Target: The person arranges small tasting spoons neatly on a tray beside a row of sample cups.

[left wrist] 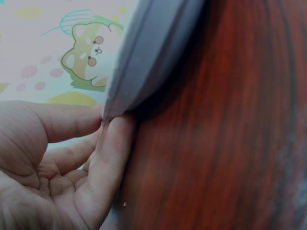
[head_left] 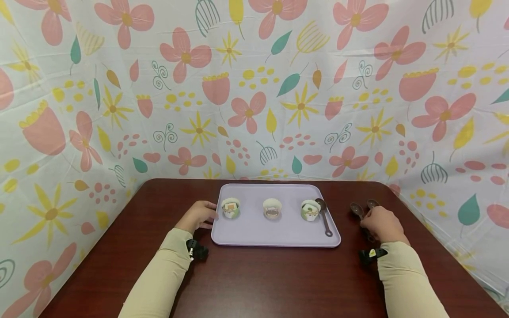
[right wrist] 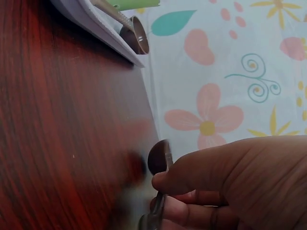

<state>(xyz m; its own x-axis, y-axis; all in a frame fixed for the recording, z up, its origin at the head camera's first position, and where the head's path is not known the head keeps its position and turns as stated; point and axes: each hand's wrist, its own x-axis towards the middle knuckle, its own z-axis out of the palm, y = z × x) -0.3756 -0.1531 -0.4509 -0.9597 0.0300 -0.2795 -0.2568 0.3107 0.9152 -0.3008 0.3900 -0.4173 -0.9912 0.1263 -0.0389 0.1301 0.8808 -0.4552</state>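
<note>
My left hand (head_left: pixel 200 215) pinches the left rim of a lilac tray (head_left: pixel 248 236) between thumb and fingers, as the left wrist view (left wrist: pixel 72 158) confirms. Three patterned paper cups stand in a row on the tray: a left cup (head_left: pixel 230 213) with pale pieces in it, a middle cup (head_left: pixel 272 211), and a right cup (head_left: pixel 309 213) with white and green contents. Right of the tray, my right hand (head_left: pixel 383 223) pinches a dark brown measuring spoon (right wrist: pixel 159 160). Two spoon bowls show by that hand, one nearer (head_left: pixel 356 210) and one farther (head_left: pixel 372 203); the fingers hide their handles partly.
Another brown spoon (head_left: pixel 327 223) lies on the tray beside the right cup, its handle toward the front. The tray rests on a dark reddish wood table (head_left: pixel 278 282). A flowered cloth (head_left: pixel 254 97) hangs behind and along both sides.
</note>
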